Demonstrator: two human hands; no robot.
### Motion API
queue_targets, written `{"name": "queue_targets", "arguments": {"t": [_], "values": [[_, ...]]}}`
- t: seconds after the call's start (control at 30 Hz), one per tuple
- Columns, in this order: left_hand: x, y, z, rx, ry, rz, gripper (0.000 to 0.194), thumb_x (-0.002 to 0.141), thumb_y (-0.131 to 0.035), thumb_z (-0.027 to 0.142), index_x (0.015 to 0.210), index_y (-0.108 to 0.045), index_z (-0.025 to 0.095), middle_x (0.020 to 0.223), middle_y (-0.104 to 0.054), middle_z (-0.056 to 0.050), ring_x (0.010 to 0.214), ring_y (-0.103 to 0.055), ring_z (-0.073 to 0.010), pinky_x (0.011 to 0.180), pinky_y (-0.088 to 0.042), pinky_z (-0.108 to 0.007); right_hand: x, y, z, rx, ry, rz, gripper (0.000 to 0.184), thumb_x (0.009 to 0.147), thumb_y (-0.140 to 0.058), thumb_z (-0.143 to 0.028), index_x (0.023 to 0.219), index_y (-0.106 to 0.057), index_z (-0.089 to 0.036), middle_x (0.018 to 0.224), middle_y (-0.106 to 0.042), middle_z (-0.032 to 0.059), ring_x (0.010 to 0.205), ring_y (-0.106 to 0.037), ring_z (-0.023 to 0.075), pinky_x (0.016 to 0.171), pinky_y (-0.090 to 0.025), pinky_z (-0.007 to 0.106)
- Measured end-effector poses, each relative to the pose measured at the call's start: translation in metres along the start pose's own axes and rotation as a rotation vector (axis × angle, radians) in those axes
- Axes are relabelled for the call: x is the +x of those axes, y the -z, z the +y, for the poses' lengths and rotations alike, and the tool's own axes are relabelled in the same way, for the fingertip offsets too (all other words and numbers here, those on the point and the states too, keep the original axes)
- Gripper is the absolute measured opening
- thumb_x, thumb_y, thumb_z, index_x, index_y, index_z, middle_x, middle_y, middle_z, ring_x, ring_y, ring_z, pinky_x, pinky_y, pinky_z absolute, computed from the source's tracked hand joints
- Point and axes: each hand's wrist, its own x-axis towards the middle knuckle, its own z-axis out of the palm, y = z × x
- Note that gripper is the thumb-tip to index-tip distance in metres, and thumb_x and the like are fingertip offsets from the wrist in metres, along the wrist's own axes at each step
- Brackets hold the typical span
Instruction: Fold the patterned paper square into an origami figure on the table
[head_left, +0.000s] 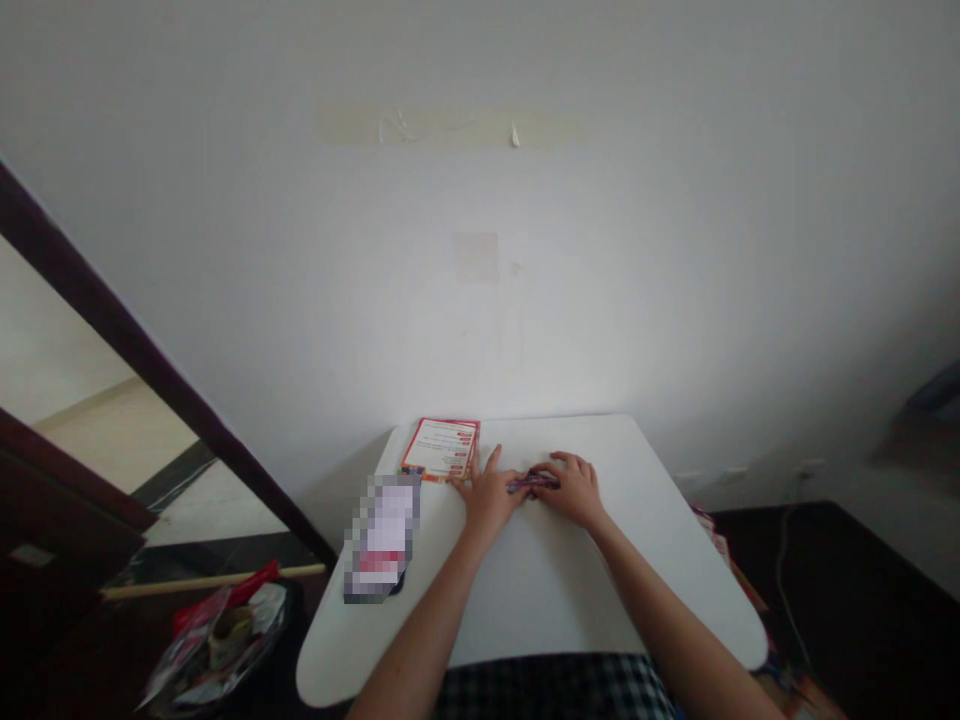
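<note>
Both of my hands rest on a small white table (615, 560) against a white wall. My left hand (486, 495) lies flat with its fingers spread, its thumb side touching a small dark purple and pink object (529, 484). My right hand (574, 488) has its fingers curled over the right end of that object, pinching it against the tabletop. What the object is I cannot make out. A red-bordered printed card (441, 448) lies just beyond my left hand, near the table's far left corner.
A blurred rectangular item (381, 540) lies on the table's left side. On the floor at left sits a bag of litter (217, 630) beside a dark door frame (150, 370). Coloured papers (724, 550) show beneath the table's right edge.
</note>
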Motion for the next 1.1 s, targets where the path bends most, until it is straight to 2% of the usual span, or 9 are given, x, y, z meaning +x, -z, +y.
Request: {"name": "queue_targets", "arguments": {"t": [0.23,0.4,0.77,0.93,1.1], "values": [[0.002,-0.005,-0.001,-0.006,-0.024,-0.007,0.029,0.08,-0.067,0.051,0.108,-0.071,0.047,0.159,-0.032,0.007,0.149,-0.01,-0.0411,0.104,-0.009,-0.082,0.003,-0.001,0.0,0.029,-0.013,-0.005,0.038,0.077,-0.069,-0.051,0.115,-0.065,-0.049,0.142,-0.044,-0.003,0.137,-0.032,0.0261,0.114,-0.017,0.051],[0.004,-0.01,-0.008,-0.018,-0.02,-0.011,0.031,0.081,-0.064,0.057,0.11,-0.069,0.05,0.158,-0.036,0.006,0.148,-0.016,-0.0405,0.103,-0.011,-0.083,0.003,-0.002,0.0,0.03,-0.014,-0.005,0.038,0.078,-0.069,-0.049,0.116,-0.065,-0.049,0.142,-0.044,-0.0028,0.137,-0.031,0.0259,0.114,-0.015,0.052],[0.005,-0.004,-0.008,0.011,-0.026,-0.026,0.033,0.08,-0.062,0.06,0.109,-0.07,0.048,0.159,-0.033,0.003,0.148,-0.015,-0.0405,0.105,-0.009,-0.081,0.0,0.0,0.005,0.007,0.023,-0.006,0.038,0.081,-0.066,-0.051,0.119,-0.062,-0.052,0.144,-0.043,-0.005,0.137,-0.032,0.0249,0.114,-0.02,0.046],[0.008,-0.002,-0.015,0.037,-0.054,-0.09,0.032,0.082,-0.06,0.059,0.112,-0.068,0.052,0.16,-0.031,0.005,0.148,-0.015,-0.0423,0.102,-0.008,-0.083,0.002,0.0,0.003,-0.007,0.005,-0.022,0.039,0.08,-0.067,-0.052,0.119,-0.062,-0.052,0.144,-0.043,-0.0046,0.137,-0.032,0.0258,0.113,-0.021,0.047],[0.007,-0.002,-0.015,0.046,-0.057,-0.077,0.032,0.082,-0.061,0.056,0.114,-0.066,0.052,0.161,-0.03,0.005,0.147,-0.015,-0.044,0.099,-0.009,-0.086,0.0,-0.002,0.001,0.005,0.002,-0.005,0.04,0.079,-0.068,-0.049,0.119,-0.063,-0.051,0.144,-0.043,-0.0044,0.137,-0.032,0.0261,0.114,-0.02,0.048]]}}
